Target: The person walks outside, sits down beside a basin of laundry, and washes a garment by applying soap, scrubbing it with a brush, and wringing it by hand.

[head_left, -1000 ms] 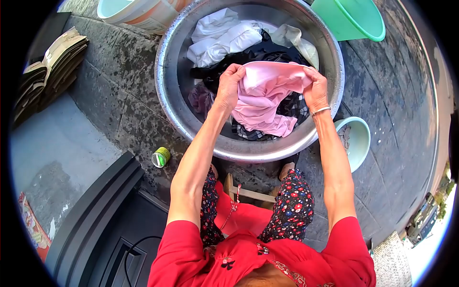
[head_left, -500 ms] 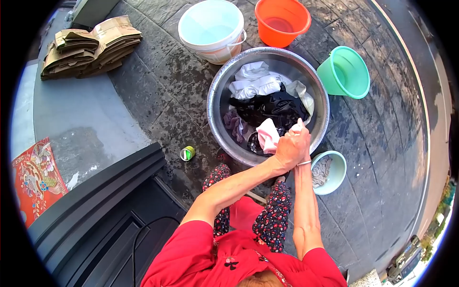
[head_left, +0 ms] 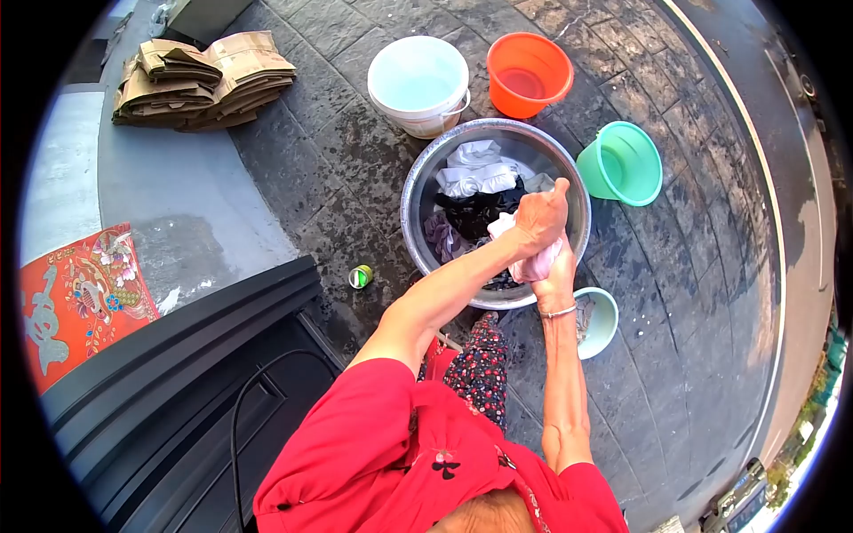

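Note:
A pale pink cloth is bunched between my hands over the right front part of a wide metal basin. My left hand is closed round its upper part, with a loose end showing on the left. Just below, my right hand is wrapped round the cloth, its fingers partly hidden; a bracelet circles that wrist. Inside the basin lie a white garment, a wet black garment and a greyish-purple cloth.
Behind the basin stand a white bucket and an orange basin. To its right are a green bucket and a pale green bowl holding grey cloth. A small green tin, a dark door and folded cardboard are leftward.
My left hand has shifted up along the pink cloth, so more of it shows between my hands. The view has shifted, and the basin appears lower.

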Tool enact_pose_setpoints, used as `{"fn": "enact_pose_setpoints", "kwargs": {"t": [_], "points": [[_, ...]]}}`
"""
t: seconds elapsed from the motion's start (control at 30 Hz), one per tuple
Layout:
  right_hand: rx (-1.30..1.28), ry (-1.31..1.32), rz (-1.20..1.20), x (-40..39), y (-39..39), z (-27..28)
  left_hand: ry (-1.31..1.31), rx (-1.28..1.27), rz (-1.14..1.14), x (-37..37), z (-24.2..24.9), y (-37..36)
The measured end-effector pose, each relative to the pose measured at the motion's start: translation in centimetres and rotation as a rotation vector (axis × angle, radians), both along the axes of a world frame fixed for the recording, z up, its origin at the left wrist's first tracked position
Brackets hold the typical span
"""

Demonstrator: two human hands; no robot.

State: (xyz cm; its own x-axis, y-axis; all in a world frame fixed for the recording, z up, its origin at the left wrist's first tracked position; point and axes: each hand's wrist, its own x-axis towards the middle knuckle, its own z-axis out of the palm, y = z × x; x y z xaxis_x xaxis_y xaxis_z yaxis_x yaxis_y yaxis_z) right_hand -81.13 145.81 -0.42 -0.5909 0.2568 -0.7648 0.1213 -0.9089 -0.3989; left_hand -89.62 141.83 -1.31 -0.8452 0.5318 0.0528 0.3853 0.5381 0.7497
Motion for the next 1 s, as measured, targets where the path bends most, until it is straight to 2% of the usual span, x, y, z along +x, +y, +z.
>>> {"fn": "enact_pose_setpoints", "kwargs": {"t": [0.03,0.1,0.17,0.2,0.27,0.3,0.33,0.37,0.4,0.43,0.5,0.53,0.57,0.63,0.73,0.77,0.83,0.9,0.97,1.0], "points": [[-0.016,0.135,-0.017,-0.1,0.0,0.1,-0.005,-0.019,-0.015,-1.3,0.8,0.0],[-0.056,0.214,0.048,-0.4,1.2,3.5,0.042,0.029,-0.086,-1.4,2.0,0.2],[0.040,0.231,0.239,-0.5,3.0,3.9,-0.044,0.011,-0.086,-1.9,3.4,0.5],[0.185,0.251,0.344,-0.8,3.4,4.5,-0.189,0.028,-0.073,-2.5,3.7,0.6],[0.256,0.164,0.412,-1.3,4.2,4.2,-0.475,0.089,-0.078,-3.9,3.9,0.0],[0.321,0.084,0.478,-1.9,4.2,3.9,-0.482,0.099,-0.068,-4.7,3.8,-0.9],[0.266,0.112,0.303,-2.8,3.8,3.6,-0.440,0.185,-0.168,-5.6,3.5,-2.1],[0.278,0.095,0.293,-3.3,4.0,2.8,-0.389,0.267,-0.269,-6.8,3.1,-3.3],[0.254,0.087,0.253,-3.8,3.9,1.9,-0.654,0.304,-0.163,-7.9,1.1,-3.9],[0.230,0.081,0.209,-4.3,3.7,0.9,-0.776,0.316,-0.185,-9.6,0.9,-5.5],[0.176,-0.003,0.165,-4.8,3.4,-1.7,-0.345,0.337,-0.215,-13.1,-3.2,-8.7],[0.192,-0.034,0.142,-5.9,2.5,-2.3,-0.374,0.325,-0.189,-15.4,-5.3,-10.7],[0.204,-0.079,0.126,-6.5,1.6,-2.8,-0.543,0.334,-0.133,-18.3,-5.3,-13.2],[0.131,-0.201,0.092,-6.2,1.4,-6.1,-0.638,0.387,0.052,-23.0,-7.3,-19.5],[0.109,-0.265,0.068,-9.0,-1.3,-7.9,-0.761,0.350,0.441,-29.0,-10.8,-31.4],[0.207,-0.353,0.084,-9.9,-1.9,-8.7,-0.810,0.323,0.568,-30.4,-12.0,-35.8],[0.306,-0.447,0.104,-11.5,-3.0,-10.8,-0.754,0.160,0.728,-31.2,-16.2,-44.7],[0.426,-0.606,0.232,-12.8,-3.8,-12.8,-0.787,0.080,0.867,-30.5,-18.3,-51.9],[0.443,-0.606,0.241,-14.8,-5.5,-13.6,-0.805,-0.038,0.946,-29.1,-20.1,-57.2],[0.452,-0.642,0.323,-15.5,-6.2,-13.9,-0.835,-0.008,0.972,-28.0,-21.7,-59.4]]}}
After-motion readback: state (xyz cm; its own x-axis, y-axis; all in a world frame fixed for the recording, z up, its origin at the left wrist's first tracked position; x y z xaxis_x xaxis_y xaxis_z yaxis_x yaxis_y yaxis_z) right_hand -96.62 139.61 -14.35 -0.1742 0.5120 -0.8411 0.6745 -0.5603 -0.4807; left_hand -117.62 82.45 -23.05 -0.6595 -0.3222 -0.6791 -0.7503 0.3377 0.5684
